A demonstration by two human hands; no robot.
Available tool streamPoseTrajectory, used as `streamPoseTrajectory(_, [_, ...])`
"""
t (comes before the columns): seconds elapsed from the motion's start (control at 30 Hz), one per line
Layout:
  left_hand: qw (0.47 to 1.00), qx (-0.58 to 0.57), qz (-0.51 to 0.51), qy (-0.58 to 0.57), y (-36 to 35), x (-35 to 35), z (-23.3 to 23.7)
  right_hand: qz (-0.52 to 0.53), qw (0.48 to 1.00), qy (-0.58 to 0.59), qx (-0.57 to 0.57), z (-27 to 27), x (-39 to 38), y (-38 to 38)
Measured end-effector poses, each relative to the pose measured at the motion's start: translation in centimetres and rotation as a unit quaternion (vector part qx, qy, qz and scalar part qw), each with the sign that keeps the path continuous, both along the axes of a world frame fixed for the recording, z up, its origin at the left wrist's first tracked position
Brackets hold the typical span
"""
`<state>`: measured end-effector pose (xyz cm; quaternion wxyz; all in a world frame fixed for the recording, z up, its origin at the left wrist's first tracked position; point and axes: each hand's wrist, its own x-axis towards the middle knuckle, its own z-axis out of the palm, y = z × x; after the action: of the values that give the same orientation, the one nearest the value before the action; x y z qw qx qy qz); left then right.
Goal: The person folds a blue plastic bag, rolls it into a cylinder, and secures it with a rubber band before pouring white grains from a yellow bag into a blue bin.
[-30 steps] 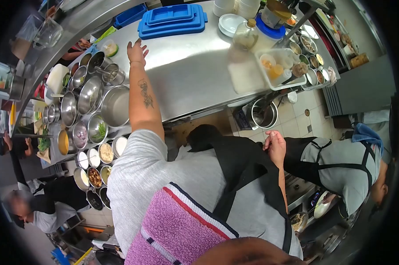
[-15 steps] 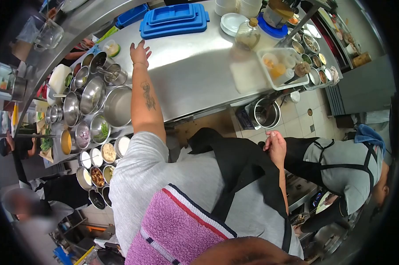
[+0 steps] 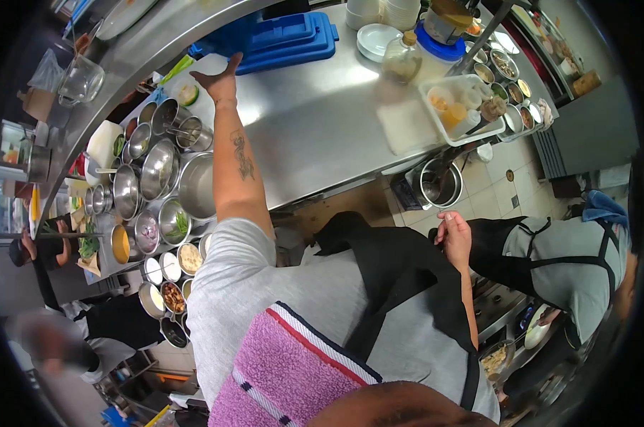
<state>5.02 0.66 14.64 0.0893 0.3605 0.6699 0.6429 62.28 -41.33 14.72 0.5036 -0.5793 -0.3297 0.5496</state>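
Observation:
My left hand (image 3: 221, 82) reaches over the steel counter with its thumb and fingers spread. A pale shape (image 3: 209, 65) lies just beyond them; whether they touch is unclear. Beside this hand are blue lids (image 3: 286, 43), a blue bin (image 3: 226, 32) and a clear container with something green (image 3: 186, 95). My right hand (image 3: 456, 238) is held out past the counter's front edge, fingers curled together, with nothing visible in it. The nearest thing to it is a steel pot (image 3: 440, 183).
Steel bowls (image 3: 159, 169) and food pans crowd the left side. White plates (image 3: 377, 41), an oil bottle (image 3: 402, 60) and a squeeze-bottle tray (image 3: 461, 114) stand at the back right. Co-workers stand right (image 3: 564, 263) and left (image 3: 115, 320). A shelf edge (image 3: 122, 78) hangs overhead.
My left hand has opened its fingers wider near the pale shape. The blue bin now shows nearer the lids. The view has shifted slightly; my right hand stays curled.

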Motion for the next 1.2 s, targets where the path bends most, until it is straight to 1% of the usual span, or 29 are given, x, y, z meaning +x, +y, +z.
streamPoseTrajectory(0.03, [1.0,0.023,-0.01,-0.004,0.5,0.1,0.6,-0.002,1.0,0.001,-0.002,0.0,-0.2,0.2])
streamPoseTrajectory(0.17, [1.0,0.018,0.003,0.023,2.9,2.1,2.2,-0.002,1.0,0.005,-0.01,-0.4,-1.3,1.4])
streamPoseTrajectory(0.27, [0.991,0.008,-0.11,0.08,2.9,5.2,2.3,0.016,0.999,-0.008,-0.028,-0.9,-2.7,2.2])
streamPoseTrajectory(0.3, [0.991,0.007,-0.114,0.076,3.6,4.9,0.1,0.036,0.998,-0.016,-0.046,-0.8,-3.1,2.1])
streamPoseTrajectory(0.33, [0.948,-0.042,-0.101,0.298,4.7,3.8,-3.6,0.034,0.998,-0.021,-0.048,-0.6,-3.2,2.1])
streamPoseTrajectory(0.37, [0.855,-0.087,-0.08,0.505,5.0,3.5,-5.1,0.06,0.997,-0.022,-0.052,-0.3,-3.3,2.3])
streamPoseTrajectory(0.4, [0.984,0.026,-0.088,0.154,-3.9,10.7,4.3,0.086,0.994,-0.022,-0.055,-0.1,-3.3,2.5])
streamPoseTrajectory(0.43, [0.982,0.042,-0.132,0.128,-8.2,12.4,7.0,0.084,0.994,-0.014,-0.066,0.7,-3.3,2.7])
streamPoseTrajectory(0.47, [0.977,0.058,-0.176,0.103,-11.0,13.4,8.0,0.086,0.994,-0.015,-0.064,0.9,-3.2,3.2])
streamPoseTrajectory(0.53, [0.972,-0.02,-0.163,0.168,-15.4,15.4,7.3,0.129,0.989,-0.063,-0.04,1.4,-2.7,4.0])
streamPoseTrajectory(0.57, [0.968,-0.048,-0.216,0.118,-18.1,16.5,7.0,0.17,0.981,-0.076,-0.044,0.6,-1.9,4.7])
streamPoseTrajectory(0.6, [0.959,-0.073,-0.266,0.067,-20.5,17.6,6.7,0.184,0.962,-0.201,0.02,0.8,-2.3,5.1])
streamPoseTrajectory(0.63, [0.954,-0.087,-0.278,0.078,-22.3,18.6,6.1,0.196,0.923,-0.318,0.089,0.9,-3.2,5.6])
streamPoseTrajectory(0.67, [0.948,-0.099,-0.29,0.089,-23.8,19.3,5.1,0.21,0.92,-0.317,0.093,0.5,-3.8,6.2])
streamPoseTrajectory(0.7, [0.952,-0.099,-0.277,0.087,-24.8,19.6,4.1,0.178,0.854,-0.451,0.186,-0.1,-4.4,7.1])
streamPoseTrajectory(0.73, [0.939,-0.13,-0.303,0.1,-25.5,19.9,3.1,0.138,0.763,-0.569,0.275,-0.8,-4.7,7.9])
streamPoseTrajectory(0.77, [0.924,-0.162,-0.329,0.111,-26.2,20.0,2.2,0.147,0.76,-0.567,0.281,-1.3,-5.0,8.5])
streamPoseTrajectory(0.8, [0.927,-0.163,-0.319,0.107,-27.0,20.0,1.8,0.104,0.762,-0.594,0.237,-1.8,-5.1,9.2])
streamPoseTrajectory(0.83, [0.911,-0.186,-0.347,0.125,-27.6,20.0,1.8,0.059,0.76,-0.618,0.193,-2.1,-5.2,10.1])
streamPoseTrajectory(0.87, [0.892,-0.208,-0.375,0.144,-28.2,19.9,1.7,0.066,0.759,-0.616,0.2,-2.4,-4.6,11.0])
streamPoseTrajectory(0.9, [0.895,-0.211,-0.367,0.142,-29.7,20.2,2.7,0.102,0.748,-0.637,0.158,-2.7,-3.3,12.0])
streamPoseTrajectory(0.93, [0.882,-0.235,-0.334,0.237,-31.6,20.8,4.6,0.137,0.733,-0.656,0.116,-2.5,-2.6,12.6])
streamPoseTrajectory(0.97, [0.858,-0.257,-0.298,0.33,-33.2,21.2,5.6,0.144,0.732,-0.655,0.12,-2.4,-2.0,13.0])
streamPoseTrajectory(1.0, [0.859,-0.262,-0.293,0.327,-34.4,21.2,4.9,0.119,0.715,-0.672,0.154,-1.1,-1.7,13.1])
streamPoseTrajectory(1.03, [0.846,-0.292,-0.218,0.39,-35.6,20.9,3.9,0.091,0.696,-0.687,0.188,0.1,-1.6,13.5])
streamPoseTrajectory(1.07, [0.824,-0.317,-0.143,0.448,-36.3,20.6,2.9,0.093,0.694,-0.688,0.19,1.2,-1.3,14.4])
streamPoseTrajectory(1.1, [0.841,-0.336,-0.127,0.404,-37.5,19.9,2.6,0.101,0.713,-0.665,0.198,2.0,-1.0,15.0])
streamPoseTrajectory(1.13, [0.868,-0.318,-0.104,0.366,-38.2,19.0,1.6,0.104,0.731,-0.642,0.205,2.9,-0.6,15.8])
streamPoseTrajectory(1.2, [0.904,-0.277,-0.059,0.321,-37.9,16.6,-1.1,0.116,0.679,-0.684,0.239,4.5,-0.6,17.7])
